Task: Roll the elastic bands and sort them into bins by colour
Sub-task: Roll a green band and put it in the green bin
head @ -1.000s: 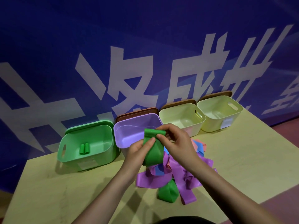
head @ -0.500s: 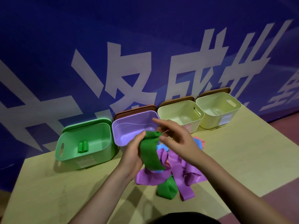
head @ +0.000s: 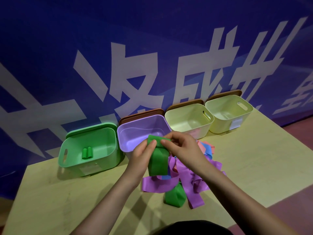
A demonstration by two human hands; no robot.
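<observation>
Both forearms are bare, without sleeves, and a dark garment [head: 191, 228] covers the torso.

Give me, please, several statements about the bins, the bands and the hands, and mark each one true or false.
1. Both hands, left and right, pinch the top of a green band. True.
2. The green bin holds two green rolls. True.
3. The purple bin holds a purple roll. False: no roll shows in it.
4. Four bins stand in a row by the blue wall. True.
5. The loose pile on the table holds only purple bands. False: green, blue and pink ones too.
</observation>
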